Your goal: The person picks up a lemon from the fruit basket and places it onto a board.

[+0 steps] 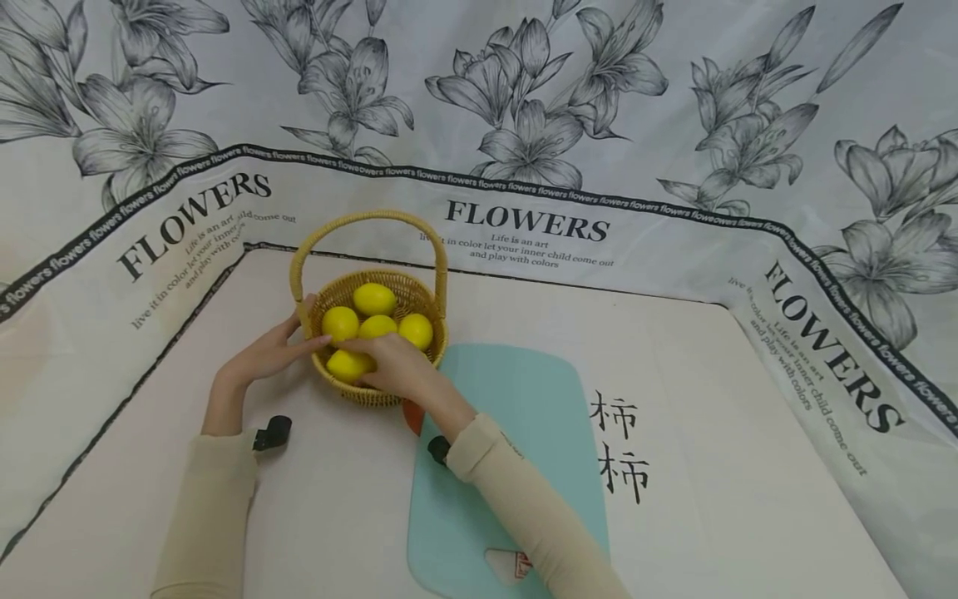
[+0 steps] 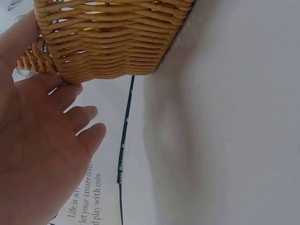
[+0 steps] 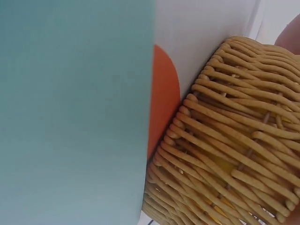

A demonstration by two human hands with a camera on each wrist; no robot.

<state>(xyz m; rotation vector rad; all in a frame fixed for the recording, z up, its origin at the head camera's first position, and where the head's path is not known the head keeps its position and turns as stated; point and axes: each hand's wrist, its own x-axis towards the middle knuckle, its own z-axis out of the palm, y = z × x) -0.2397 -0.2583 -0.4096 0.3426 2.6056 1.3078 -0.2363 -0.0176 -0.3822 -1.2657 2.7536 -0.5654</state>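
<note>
Several yellow lemons [image 1: 374, 299] lie in a round wicker basket [image 1: 367, 398] with an upright handle. My left hand [image 1: 265, 353] grips the basket's left rim. The left wrist view shows the hand [image 2: 44, 140] beside the woven wall [image 2: 108, 47], its thumb higher up and the other fingers near the base. Over the basket's front part, my right hand [image 1: 400, 366] has fingers and thumb around the front lemon [image 1: 348, 366]. In the right wrist view the wicker wall [image 3: 234, 126] fills the right side, and only a bit of the hand [image 3: 291, 37] shows at the edge.
A light blue board [image 1: 516, 416] lies right of the basket, under my right forearm. An orange-red shape [image 1: 413, 416] shows between board and basket. Black characters [image 1: 617, 416] mark the white surface further right. A flower-printed cloth [image 1: 524, 150] rises behind.
</note>
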